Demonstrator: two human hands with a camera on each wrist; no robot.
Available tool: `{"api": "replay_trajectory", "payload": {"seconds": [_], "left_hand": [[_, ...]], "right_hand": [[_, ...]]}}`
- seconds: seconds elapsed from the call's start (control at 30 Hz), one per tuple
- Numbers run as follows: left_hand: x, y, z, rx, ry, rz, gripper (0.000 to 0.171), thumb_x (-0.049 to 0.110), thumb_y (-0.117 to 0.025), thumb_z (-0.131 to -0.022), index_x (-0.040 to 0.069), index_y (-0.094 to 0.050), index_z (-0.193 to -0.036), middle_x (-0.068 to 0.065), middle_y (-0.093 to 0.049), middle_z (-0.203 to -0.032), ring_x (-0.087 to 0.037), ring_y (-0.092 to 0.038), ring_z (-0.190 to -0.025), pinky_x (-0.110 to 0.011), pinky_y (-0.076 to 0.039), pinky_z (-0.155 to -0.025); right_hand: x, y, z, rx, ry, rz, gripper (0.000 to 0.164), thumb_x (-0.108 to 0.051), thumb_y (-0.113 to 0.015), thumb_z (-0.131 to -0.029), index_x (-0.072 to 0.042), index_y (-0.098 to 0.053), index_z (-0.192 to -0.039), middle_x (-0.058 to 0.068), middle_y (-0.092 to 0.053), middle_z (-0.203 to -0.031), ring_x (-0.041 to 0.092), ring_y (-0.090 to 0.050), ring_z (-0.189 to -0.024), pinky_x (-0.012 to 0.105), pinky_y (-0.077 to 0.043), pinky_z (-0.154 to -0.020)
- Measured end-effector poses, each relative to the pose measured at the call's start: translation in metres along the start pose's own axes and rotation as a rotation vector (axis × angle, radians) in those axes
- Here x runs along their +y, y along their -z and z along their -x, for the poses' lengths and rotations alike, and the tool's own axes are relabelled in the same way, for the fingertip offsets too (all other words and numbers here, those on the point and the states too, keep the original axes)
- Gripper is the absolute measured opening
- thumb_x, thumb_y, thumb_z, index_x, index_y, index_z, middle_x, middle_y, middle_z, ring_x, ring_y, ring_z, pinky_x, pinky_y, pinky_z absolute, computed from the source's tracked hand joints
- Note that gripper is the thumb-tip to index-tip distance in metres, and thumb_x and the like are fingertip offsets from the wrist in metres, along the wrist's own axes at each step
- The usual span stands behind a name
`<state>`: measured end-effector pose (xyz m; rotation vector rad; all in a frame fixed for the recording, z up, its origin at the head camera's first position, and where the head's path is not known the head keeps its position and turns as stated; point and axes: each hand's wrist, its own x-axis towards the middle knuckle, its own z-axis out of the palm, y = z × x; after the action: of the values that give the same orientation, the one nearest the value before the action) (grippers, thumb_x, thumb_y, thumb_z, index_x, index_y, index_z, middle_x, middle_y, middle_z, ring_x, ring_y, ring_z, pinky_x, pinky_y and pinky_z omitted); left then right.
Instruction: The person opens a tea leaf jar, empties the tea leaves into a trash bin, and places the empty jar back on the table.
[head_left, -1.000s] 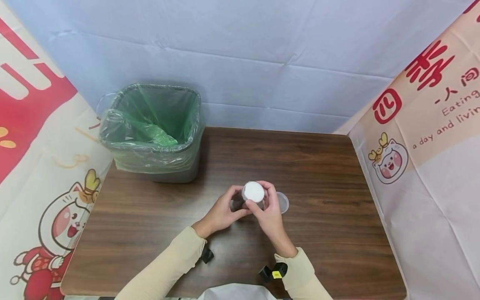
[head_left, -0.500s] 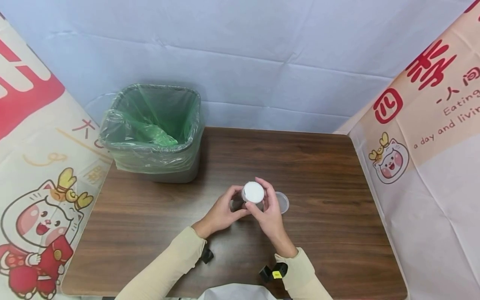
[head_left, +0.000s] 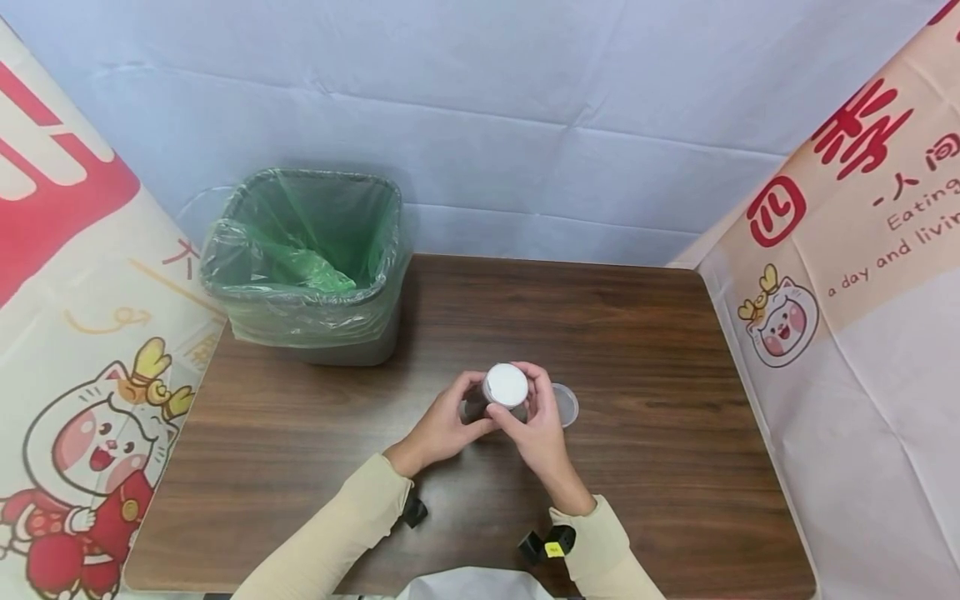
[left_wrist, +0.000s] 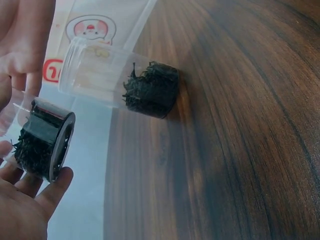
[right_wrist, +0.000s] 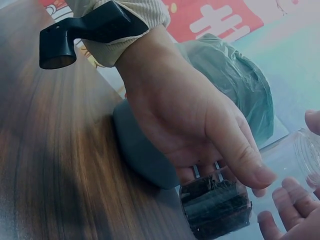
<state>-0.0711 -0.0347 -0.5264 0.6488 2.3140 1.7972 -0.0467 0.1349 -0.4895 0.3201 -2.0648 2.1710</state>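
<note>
A clear jar with dark, stringy leaf-like contents is held up, tilted, between both hands. A white lid tops it in the head view. My left hand grips the jar's lower part, thumb on the near side; in the right wrist view the left hand wraps round the filled end. My right hand curls round the top by the lid. Its fingers show at the clear upper part. A second clear jar with similar contents stands upright on the table, partly behind my right hand in the head view.
A grey bin with a green translucent liner stands at the table's back left. The brown wooden table meets a white cloth behind and printed cloths at both sides. Black cameras sit on the wrists.
My right index finger straightens out past the lid, then curls back, and the right thumb shifts slightly left. The left hand stays nearly still. The printed cloth at left sways.
</note>
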Motion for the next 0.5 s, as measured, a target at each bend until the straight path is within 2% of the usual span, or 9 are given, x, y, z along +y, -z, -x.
{"api": "replay_trajectory", "payload": {"seconds": [0.23, 0.43, 0.5], "left_hand": [[0.005, 0.000, 0.000, 0.001, 0.003, -0.007, 0.058, 0.006, -0.082, -0.086, 0.000, -0.051, -0.134, -0.017, -0.060, -0.135, -0.032, -0.055, -0.128, -0.056, -0.043, -0.107], [0.031, 0.006, 0.003, 0.007, -0.016, 0.005, 0.054, 0.004, -0.081, -0.086, -0.002, -0.052, -0.132, -0.017, -0.062, -0.130, -0.031, -0.057, -0.123, -0.055, -0.045, -0.104], [0.033, 0.007, 0.004, 0.012, -0.017, 0.002, 0.054, 0.004, -0.081, -0.086, -0.002, -0.052, -0.132, -0.017, -0.062, -0.131, -0.031, -0.057, -0.124, -0.054, -0.045, -0.104]], "right_hand": [[0.000, 0.001, 0.001, -0.008, -0.005, -0.012, 0.063, 0.011, -0.073, -0.085, 0.011, -0.042, -0.140, 0.004, -0.057, -0.131, 0.010, -0.055, -0.120, 0.022, -0.042, -0.103], [-0.002, 0.000, 0.001, -0.015, -0.002, -0.022, 0.061, 0.008, -0.072, -0.087, 0.011, -0.043, -0.140, 0.001, -0.057, -0.131, 0.010, -0.054, -0.119, 0.022, -0.040, -0.105], [-0.003, 0.000, 0.001, -0.017, 0.002, -0.025, 0.061, 0.007, -0.072, -0.087, 0.012, -0.043, -0.140, 0.001, -0.057, -0.131, 0.010, -0.054, -0.119, 0.022, -0.040, -0.105]]}}
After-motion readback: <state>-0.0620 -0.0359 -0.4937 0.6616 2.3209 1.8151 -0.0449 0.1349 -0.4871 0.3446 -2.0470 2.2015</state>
